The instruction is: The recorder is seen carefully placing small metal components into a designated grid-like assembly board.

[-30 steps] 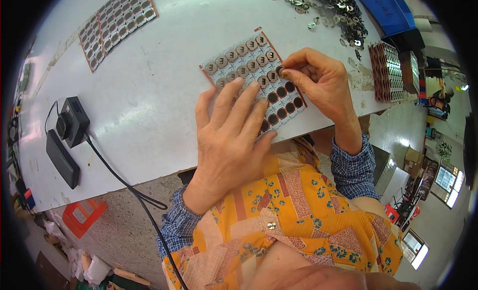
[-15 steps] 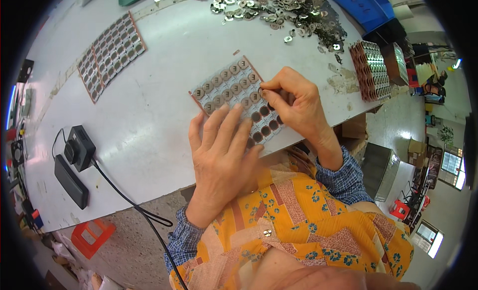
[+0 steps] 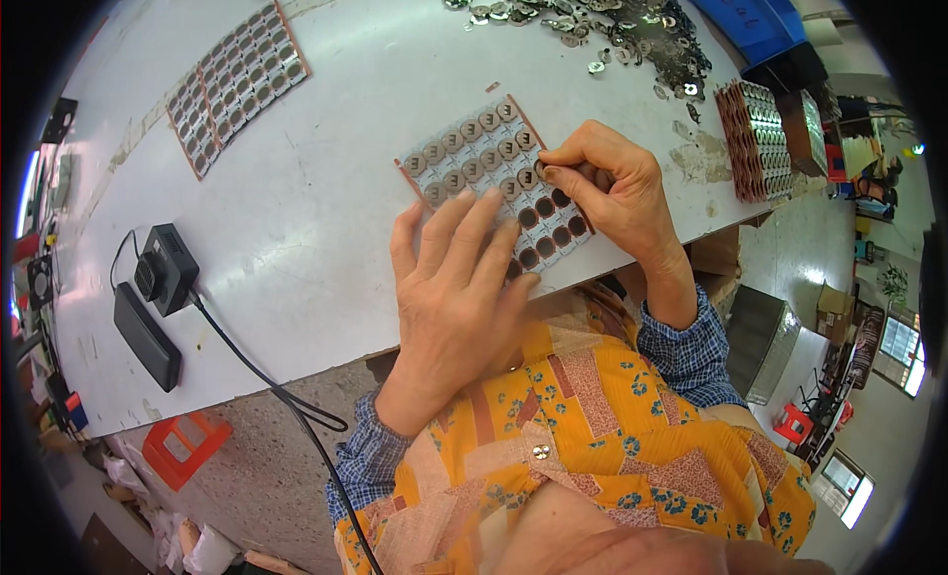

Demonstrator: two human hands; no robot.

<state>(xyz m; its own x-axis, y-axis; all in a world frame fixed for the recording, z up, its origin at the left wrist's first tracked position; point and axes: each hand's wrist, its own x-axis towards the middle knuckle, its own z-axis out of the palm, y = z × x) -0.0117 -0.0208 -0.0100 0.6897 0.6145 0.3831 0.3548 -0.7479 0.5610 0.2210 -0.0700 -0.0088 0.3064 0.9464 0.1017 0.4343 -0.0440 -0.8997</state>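
Observation:
On the table in front of me lies a flat panel (image 3: pixel 506 152) with a reddish edge. Its far rows carry silvery round metal discs, while the near rows show bare dark round spots. My left hand (image 3: pixel 446 293) rests over the panel's near left part, fingers spread and thumb slightly blurred. At the panel's right edge my right hand (image 3: pixel 622 190) pinches a small metal disc (image 3: pixel 541 169) between thumb and forefinger, just over a spot beside the last filled row. The fingers partly cover that disc.
Loose metal pieces (image 3: pixel 632 32) lie heaped at the far side, by a blue bin (image 3: pixel 746 22). Stacked panels (image 3: pixel 755 140) stand on the right, and other panels (image 3: pixel 239 86) lie far left. A black device (image 3: pixel 166 269) with a cable and a black bar (image 3: pixel 148 336) sit on the left.
The whole view has shifted a little, so table and hands appear further right. Both hands keep about the same place on the panel, the right still pinching at its edge.

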